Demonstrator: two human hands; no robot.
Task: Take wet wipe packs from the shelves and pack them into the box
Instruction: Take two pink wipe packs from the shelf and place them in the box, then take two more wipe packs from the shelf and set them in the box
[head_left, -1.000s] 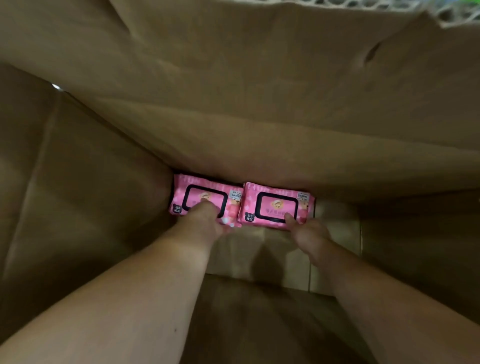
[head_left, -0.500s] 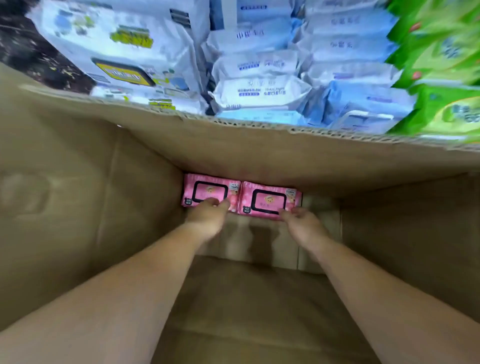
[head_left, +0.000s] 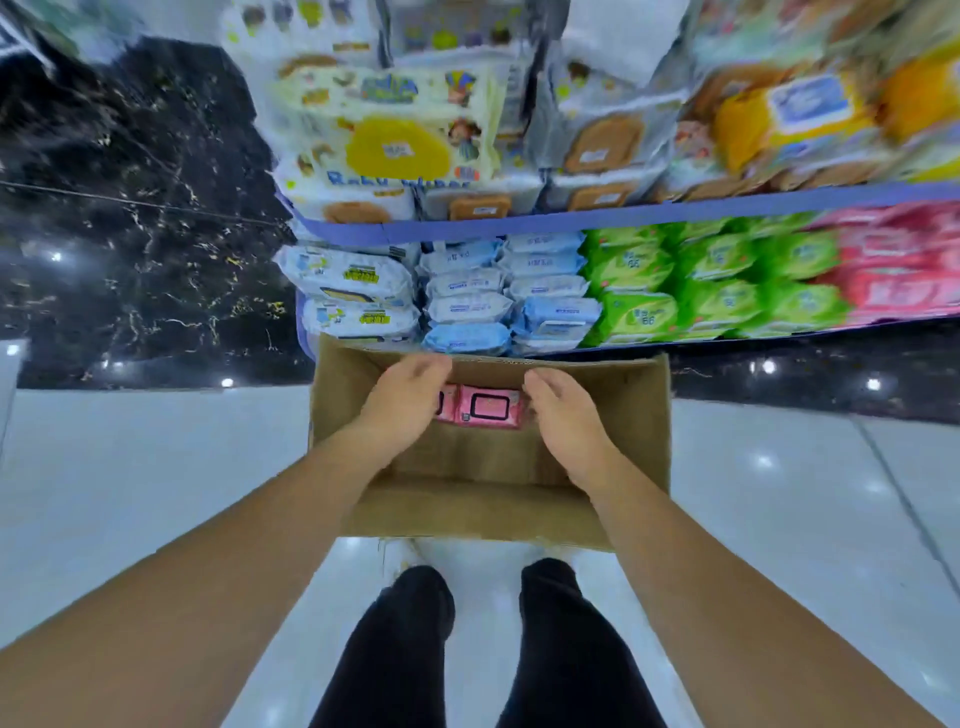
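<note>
Two pink plastic wet wipe packs (head_left: 491, 408) at far wall of brown cardboard box (head_left: 644, 415). Left hand (head_left: 410, 389), right hand (head_left: 566, 421) hover empty, fingers loose. Next, likely: more from blue-edged shelf (head_left: 623, 215).

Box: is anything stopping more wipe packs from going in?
Nothing visible. The box is open on top; only two pink packs lie against its far wall, with bare bottom nearer. The left hand and right hand hover above it, empty.
</note>
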